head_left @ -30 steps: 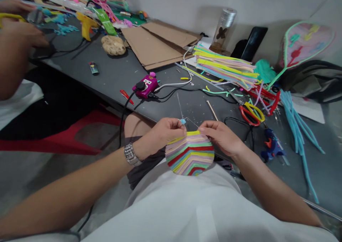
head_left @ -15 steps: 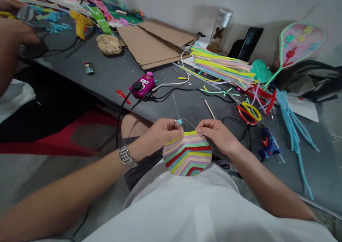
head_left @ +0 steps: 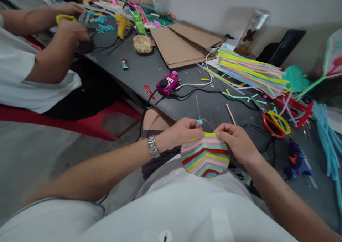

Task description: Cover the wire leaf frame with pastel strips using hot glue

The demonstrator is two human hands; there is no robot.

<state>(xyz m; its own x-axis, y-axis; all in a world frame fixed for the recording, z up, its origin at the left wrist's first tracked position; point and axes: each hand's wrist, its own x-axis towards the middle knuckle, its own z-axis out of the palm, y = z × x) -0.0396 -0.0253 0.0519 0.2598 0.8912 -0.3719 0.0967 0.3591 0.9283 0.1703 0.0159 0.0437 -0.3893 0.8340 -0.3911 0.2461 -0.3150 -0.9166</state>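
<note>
A rounded piece of striped, multicoloured strips sits in my lap, its bands forming chevrons. My right hand grips its top edge between thumb and fingers. My left hand pinches just beside that edge, holding a thin wire with a small light-blue bead on it. A second fine strand seems to run from the bead towards my right hand. The top of the striped piece is partly hidden by my fingers.
A co-worker's hands work at the far left near yellow-handled scissors. A dark table holds a magenta power unit, black cables, red-and-yellow scissors, a blue glue gun, a stack of coloured strips and cardboard sheets.
The whole view has swung, so the table and my hands sit further right and the co-worker shows more fully. My grip on the striped piece and the bead looks unchanged.
</note>
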